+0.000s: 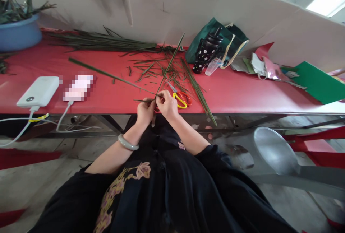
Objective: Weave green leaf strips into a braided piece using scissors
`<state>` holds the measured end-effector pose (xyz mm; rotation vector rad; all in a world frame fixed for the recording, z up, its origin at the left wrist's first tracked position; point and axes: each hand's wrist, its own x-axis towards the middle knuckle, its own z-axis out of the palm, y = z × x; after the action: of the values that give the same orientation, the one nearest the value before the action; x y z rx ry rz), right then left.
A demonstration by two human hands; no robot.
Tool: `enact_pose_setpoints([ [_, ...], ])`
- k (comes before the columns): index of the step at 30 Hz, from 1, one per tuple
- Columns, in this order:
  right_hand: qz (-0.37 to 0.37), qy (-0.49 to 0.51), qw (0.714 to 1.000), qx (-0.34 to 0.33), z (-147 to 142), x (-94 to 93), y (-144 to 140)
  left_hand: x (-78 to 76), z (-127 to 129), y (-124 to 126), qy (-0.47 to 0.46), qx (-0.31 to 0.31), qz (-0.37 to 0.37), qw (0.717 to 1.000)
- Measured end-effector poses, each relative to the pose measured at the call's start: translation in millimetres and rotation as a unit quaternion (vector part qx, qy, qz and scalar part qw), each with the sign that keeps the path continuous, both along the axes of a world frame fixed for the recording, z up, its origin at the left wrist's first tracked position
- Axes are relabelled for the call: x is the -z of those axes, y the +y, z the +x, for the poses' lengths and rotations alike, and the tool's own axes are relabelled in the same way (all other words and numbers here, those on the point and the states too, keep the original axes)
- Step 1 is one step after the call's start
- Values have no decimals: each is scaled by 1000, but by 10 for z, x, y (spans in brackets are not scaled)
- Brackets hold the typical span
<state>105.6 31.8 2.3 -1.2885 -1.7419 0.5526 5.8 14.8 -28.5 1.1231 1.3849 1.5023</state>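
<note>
Leaves [167,68], long, thin and green, meet at the near edge of the table [242,93], pinched between both hands. Left hand [145,112] is closed, fingertips gripping the leaves at the crossing point; a short end juts out to its left. Right hand [167,105] is closed too, thumb and fingers clamped on the same crossing, touching the left hand. One leaf runs from the hands up and away to the right; a second runs far out to the left over the table. A pale bangle [127,143] sits on the left wrist. Scissors [181,98], yellow and orange handled, lie just beside the right hand, on its far right side. Loose cuttings [151,67] are scattered beyond the hands, and a strand bundle [198,89] lies to the right of the scissors, overhanging the table edge. A larger bundle [99,41] lies well beyond, along the wall. A black flask [207,50] stands on the far right of the hands, before a green bag [215,28], with a clear cup [212,67] lying against it. A white power bank [39,91] rests well to the left of the left hand, cable attached. A blue tub [18,32] holding leaves stands at the far left.
</note>
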Motion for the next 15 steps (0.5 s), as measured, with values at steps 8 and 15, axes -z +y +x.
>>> enact_pose_setpoints([
  [8,1,48,998,-36,25,7,44,-12,-66,57,-35,0,6,999],
  [15,-25,149,987,-53,21,-9,50,-10,-41,45,-36,2,13,999],
])
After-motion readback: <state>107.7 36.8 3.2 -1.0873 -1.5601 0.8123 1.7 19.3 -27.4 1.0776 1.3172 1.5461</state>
